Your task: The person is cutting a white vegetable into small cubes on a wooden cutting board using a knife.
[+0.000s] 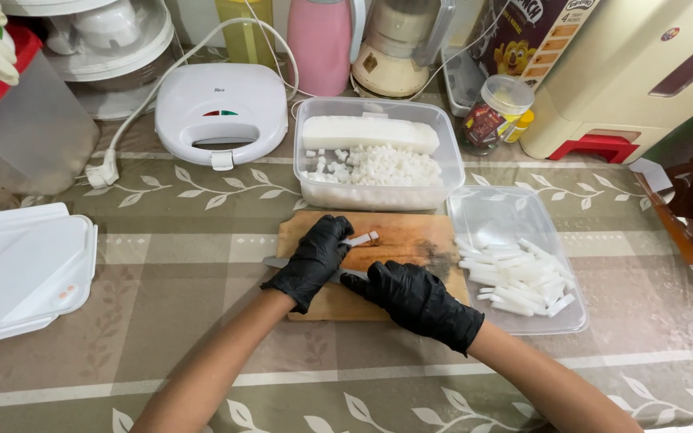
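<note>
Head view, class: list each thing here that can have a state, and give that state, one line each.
Left hand: gloved, pressing a white strip on the cutting board.
Right hand: gloved, its grip shut on a knife.
Deep container: lidless, holding a white block and cubes.
Shallow container: open, part-filled with strips.
Sandwich maker: closed, unplugged.
Jar: lidded.

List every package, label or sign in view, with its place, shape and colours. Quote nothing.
Cardboard box: back right, behind the jar; tall, brown and orange with a yellow cartoon face.
Glass jar: right of the clear tub; round, clear lid, dark red label.
Small badge: on the cream appliance, far right; oval, dark.
</note>
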